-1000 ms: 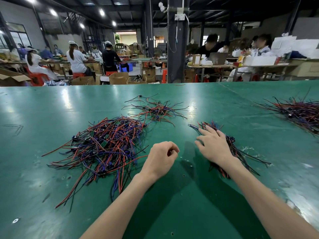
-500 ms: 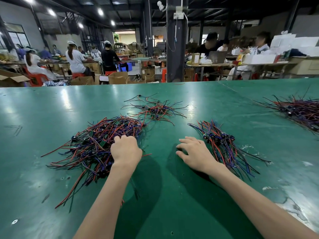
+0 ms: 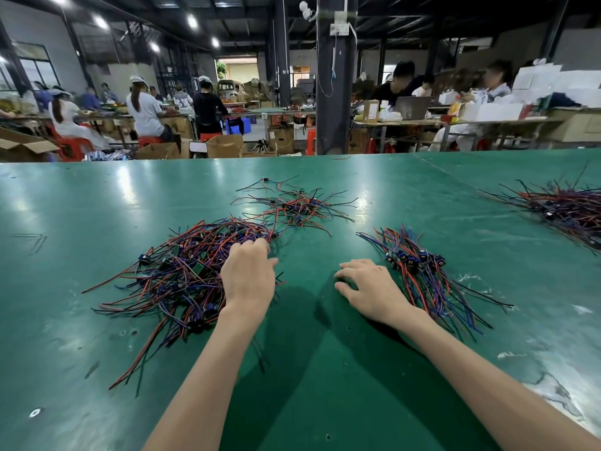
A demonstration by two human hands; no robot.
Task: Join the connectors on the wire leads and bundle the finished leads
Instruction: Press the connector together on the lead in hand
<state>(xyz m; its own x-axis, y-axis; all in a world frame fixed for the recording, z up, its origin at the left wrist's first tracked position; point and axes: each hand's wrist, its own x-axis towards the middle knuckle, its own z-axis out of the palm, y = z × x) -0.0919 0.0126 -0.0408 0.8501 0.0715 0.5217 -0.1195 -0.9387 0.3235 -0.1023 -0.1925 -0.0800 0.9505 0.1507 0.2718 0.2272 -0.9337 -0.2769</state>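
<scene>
The green worktop (image 3: 97, 203) spread wide and glossy, scuffed pale toward its four-o'clock edge. Reckoned from the bare patch between the two hands, the largest thing on it was the tangled heap of leads (image 3: 182, 271) at ten o'clock. These were thin, limp red, blue and black wires crossed every way, with small dark connectors (image 3: 144, 259) and green boards caught among them. At two o'clock lay the tidier pile (image 3: 426, 288), its wires roughly parallel and its own connectors lined up in a row, likely finished leads awaiting a tie. Another heap (image 3: 566, 206) sat far out at two o'clock, and a thinner scatter (image 3: 296, 206) at twelve. The left hand (image 3: 248, 278) lay palm down on the tangled heap's near edge, thumb splayed and fingertips dipped among the wires; whether they pinched a lead could not be told. The right hand (image 3: 370, 288) rested wide on the bare worktop, fingers spread, just beside the tidier pile and holding nothing. The step looked like picking the next lead. It would go best by pinching a connector body rather than a wire, then lifting slowly so neighbouring wires slid free.
</scene>
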